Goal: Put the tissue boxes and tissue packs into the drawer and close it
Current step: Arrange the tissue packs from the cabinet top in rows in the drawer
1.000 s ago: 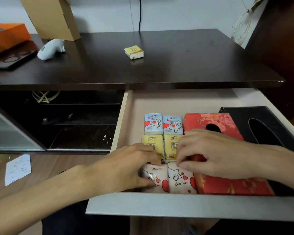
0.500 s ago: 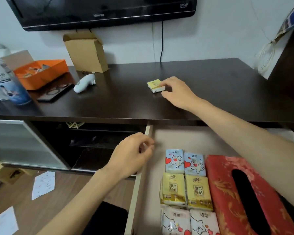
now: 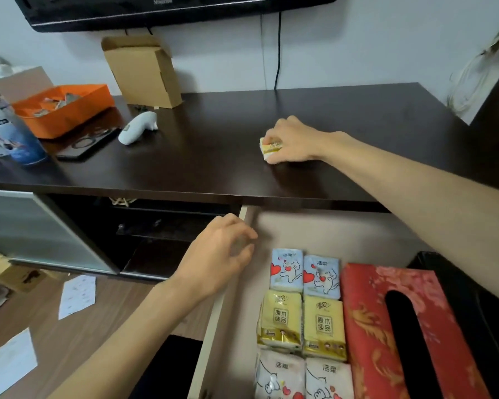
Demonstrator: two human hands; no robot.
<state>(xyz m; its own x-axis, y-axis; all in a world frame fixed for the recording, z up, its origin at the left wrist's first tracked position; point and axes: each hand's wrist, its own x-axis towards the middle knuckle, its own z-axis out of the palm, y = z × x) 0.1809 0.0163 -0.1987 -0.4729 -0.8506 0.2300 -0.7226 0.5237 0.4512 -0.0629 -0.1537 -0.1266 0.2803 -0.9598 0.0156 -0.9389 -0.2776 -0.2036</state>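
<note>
- The right hand (image 3: 293, 141) lies on the dark surface (image 3: 213, 156) above the open drawer (image 3: 314, 231), its grip closed around a small yellow tissue pack (image 3: 270, 148) that rests on the surface, fingers over its top and thumb under its near edge
- The left hand (image 3: 219, 254) hangs over the drawer's left wall, fingers loosely curled, its grip holding nothing
- Inside the drawer, six tissue packs lie in two columns touching each other: two blue packs (image 3: 304, 273) farthest in, two yellow packs (image 3: 301, 322) in the middle, two white packs (image 3: 303, 378) nearest
- Just right of these packs in the drawer lies a red tissue box (image 3: 369, 326), and right of that a black tissue box (image 3: 478, 312)
- On the surface well left of the right hand sit a white handheld device (image 3: 137, 128), a cardboard box (image 3: 143, 70) and an orange tray (image 3: 61, 108)
</note>
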